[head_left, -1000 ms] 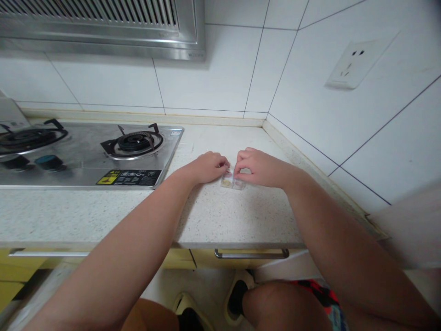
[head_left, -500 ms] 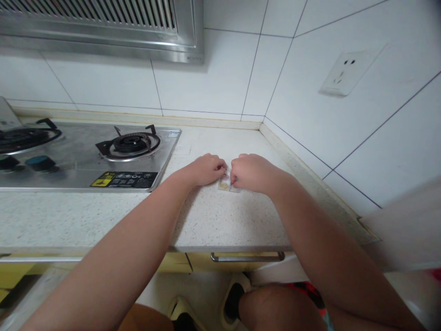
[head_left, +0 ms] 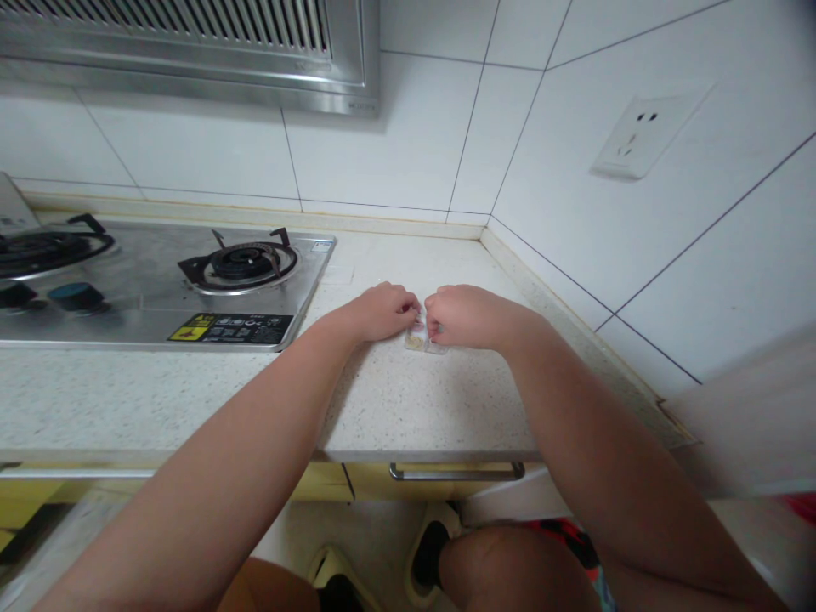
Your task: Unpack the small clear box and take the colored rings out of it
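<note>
A small clear plastic packet (head_left: pixel 416 340) with something yellowish inside lies on the speckled white countertop (head_left: pixel 408 399). My left hand (head_left: pixel 387 312) is closed at its left side, fingertips pinching its upper part. From the right, my right hand (head_left: pixel 460 316) is curled into a fist shape, its fingers closed at the packet's right part, where a clear edge shows below them. The knuckles of both hands almost meet. My fingers cover the upper part of the packet, so its full shape and print cannot be made out.
Left of my hands is a steel gas hob (head_left: pixel 146 327) with black burners and knobs. A range hood (head_left: pixel 191 76) hangs above it. White tiled walls meet in a corner behind, with a socket (head_left: pixel 637 136) at right. A drawer handle (head_left: pixel 456 473) runs below the counter edge.
My right hand has shifted very slightly and uncovers a little more of the packet's right part. My left hand stays in place. The view has tilted a touch.
</note>
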Demonstrator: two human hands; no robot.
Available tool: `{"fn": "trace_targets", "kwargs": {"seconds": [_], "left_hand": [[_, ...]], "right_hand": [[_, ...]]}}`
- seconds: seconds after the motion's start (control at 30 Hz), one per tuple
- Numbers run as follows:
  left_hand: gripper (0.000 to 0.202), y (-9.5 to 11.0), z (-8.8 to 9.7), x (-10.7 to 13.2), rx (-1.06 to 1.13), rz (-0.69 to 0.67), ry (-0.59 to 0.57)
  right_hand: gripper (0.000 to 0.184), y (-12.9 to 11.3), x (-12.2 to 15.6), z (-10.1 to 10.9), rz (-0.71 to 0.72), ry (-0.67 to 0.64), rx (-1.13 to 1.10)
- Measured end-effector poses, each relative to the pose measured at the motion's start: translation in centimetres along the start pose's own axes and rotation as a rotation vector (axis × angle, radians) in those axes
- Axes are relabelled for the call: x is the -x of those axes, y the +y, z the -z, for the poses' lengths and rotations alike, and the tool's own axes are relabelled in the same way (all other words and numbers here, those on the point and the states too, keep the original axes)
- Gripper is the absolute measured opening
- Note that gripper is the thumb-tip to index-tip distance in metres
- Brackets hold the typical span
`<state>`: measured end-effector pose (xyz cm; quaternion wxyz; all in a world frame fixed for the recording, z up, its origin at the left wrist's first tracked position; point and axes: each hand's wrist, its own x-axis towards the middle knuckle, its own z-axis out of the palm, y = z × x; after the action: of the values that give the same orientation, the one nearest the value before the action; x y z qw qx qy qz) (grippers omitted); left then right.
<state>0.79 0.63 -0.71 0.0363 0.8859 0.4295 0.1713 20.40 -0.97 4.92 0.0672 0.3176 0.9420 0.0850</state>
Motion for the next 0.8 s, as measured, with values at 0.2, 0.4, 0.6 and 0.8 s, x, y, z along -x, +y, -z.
{"fn": "trace_targets", "kwargs": {"seconds": [0.2, 0.4, 0.6, 0.8], "left_hand": [[0.031, 0.17, 0.08, -0.01, -0.004, 0.006, -0.005], [0.030, 0.53, 0.43, -0.04, -0.010, 0.014, -0.021], [0.030, 0.54, 0.40, -0.07, -0.016, 0.018, -0.029], [0.031, 0.37, 0.25, -0.05, -0.015, 0.021, -0.027]], "right_hand": [[0.012, 0.06, 0.14, 0.50, -0.008, -0.055, -0.113], [0.016, 0.36, 0.02, 0.46, 0.003, -0.056, -0.066], [0.015, 0.36, -0.03, 0.40, -0.004, -0.069, -0.026], [0.018, -0.08, 0.12, 0.89, -0.016, -0.090, -0.010]]}}
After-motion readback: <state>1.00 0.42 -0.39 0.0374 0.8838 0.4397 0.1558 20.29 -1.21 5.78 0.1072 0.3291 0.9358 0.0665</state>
